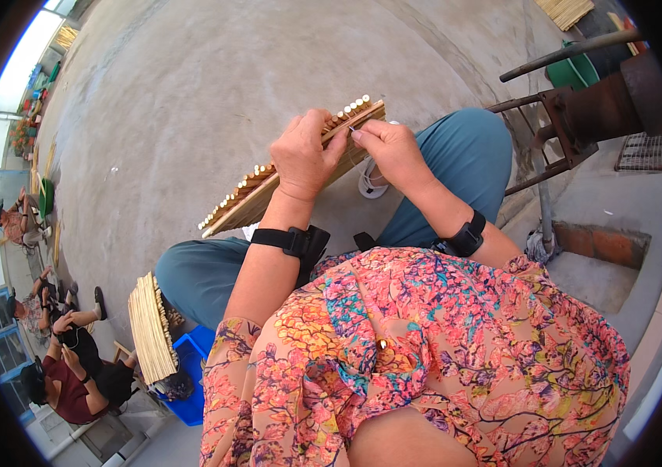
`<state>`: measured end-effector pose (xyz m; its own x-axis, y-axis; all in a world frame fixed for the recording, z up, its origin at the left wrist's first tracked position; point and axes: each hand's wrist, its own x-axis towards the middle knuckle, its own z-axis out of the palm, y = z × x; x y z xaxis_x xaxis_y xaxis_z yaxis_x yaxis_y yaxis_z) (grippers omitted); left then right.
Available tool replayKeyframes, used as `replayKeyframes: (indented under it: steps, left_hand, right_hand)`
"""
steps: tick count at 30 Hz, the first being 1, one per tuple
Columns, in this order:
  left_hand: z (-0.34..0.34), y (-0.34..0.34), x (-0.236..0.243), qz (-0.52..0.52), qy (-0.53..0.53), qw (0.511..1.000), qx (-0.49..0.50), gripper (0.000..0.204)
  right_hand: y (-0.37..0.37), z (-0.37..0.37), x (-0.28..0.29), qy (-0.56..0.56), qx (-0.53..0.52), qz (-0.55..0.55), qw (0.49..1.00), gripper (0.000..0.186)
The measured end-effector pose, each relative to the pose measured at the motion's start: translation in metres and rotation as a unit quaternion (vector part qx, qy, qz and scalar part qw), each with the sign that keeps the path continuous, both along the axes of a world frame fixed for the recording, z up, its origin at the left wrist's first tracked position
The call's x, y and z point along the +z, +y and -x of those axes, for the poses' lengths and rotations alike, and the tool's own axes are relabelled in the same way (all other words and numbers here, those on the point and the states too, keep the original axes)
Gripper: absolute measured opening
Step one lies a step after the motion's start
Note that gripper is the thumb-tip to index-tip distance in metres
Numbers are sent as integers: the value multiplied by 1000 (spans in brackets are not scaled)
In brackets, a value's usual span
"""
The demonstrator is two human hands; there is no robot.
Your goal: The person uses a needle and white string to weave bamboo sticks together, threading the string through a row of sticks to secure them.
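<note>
A flat panel of pale straw-like stalks (249,204) stands tilted above my knees, running from lower left to upper right. Its cut, round stalk ends line the far edge. My left hand (302,156) is closed around the upper edge of the panel, with thumb and fingers on either side. Near the panel's right end, my right hand (393,152) pinches a thin, shiny, needle-like piece between thumb and forefinger. The fingers hide most of that piece. Fine thread seems to hang beneath the panel close to the right hand.
Left of my knee, another stalk panel (152,331) rests by a blue crate (189,377). A rusty metal stand (568,128) and a green bucket (574,70) are on the right. Several people sit along the left wall, one in a dark red shirt (74,393).
</note>
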<state>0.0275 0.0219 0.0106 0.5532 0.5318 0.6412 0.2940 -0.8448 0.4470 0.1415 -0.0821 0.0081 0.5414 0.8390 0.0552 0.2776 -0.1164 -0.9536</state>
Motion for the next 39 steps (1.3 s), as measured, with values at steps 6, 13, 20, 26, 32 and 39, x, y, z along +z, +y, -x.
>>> replayKeyframes:
  steps: [6,13,20,26,32,39]
  left_hand:
    - [-5,1,-2,-15,0,1000,-4,21]
    - [-5,4,-4,-38,19,999,-20,20]
    - [-6,2,-1,-33,13,999,-39,20]
    - [-5,-1,-3,-12,23,1000,-16,24]
    - [-7,1,-4,0,34,999,-10,25]
    - [-4,38,-14,43,29,997,52,22]
  right_hand:
    - [-3,-5,-2,-3,6,11,1000,22]
    - [9,-6,6,-96,6,55,994,18]
    - [10,-2,-12,118,-66,-29,990,16]
    - [14,-4,-15,18,-60,-7,998,11]
    - [14,2,-22,75,-87,-3,993,11]
    - [-13,0,-17,62,-23,40,997,10]
